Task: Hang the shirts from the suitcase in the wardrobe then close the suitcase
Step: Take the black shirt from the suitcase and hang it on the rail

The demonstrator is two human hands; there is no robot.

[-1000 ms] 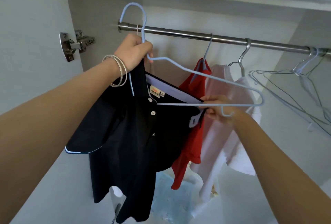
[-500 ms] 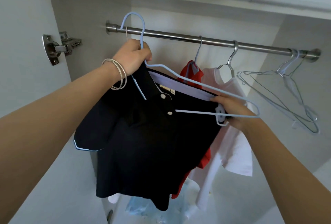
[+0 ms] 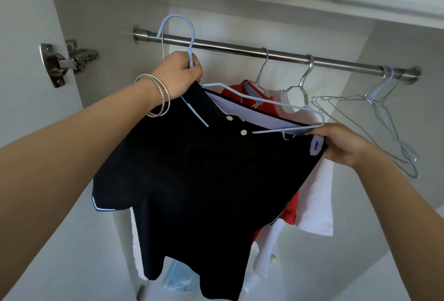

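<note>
Your left hand [image 3: 179, 73] has its fingers clamped on the blue hanger [image 3: 264, 106] neck, just below the rail [image 3: 240, 48]; your right hand [image 3: 341, 144] pinches the black shirt [image 3: 204, 168] shoulder. It looks soft and light and may slip, so hold the stiff wire. On the rail: two hung shirts, a few bare hangers.

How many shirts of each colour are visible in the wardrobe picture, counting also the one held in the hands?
Black shirt, held on the light blue hanger by the left hand and right hand: 1
Red shirt, hanging on the rail: 1
White shirt, hanging on the rail: 1
Total: 3 shirts
</note>
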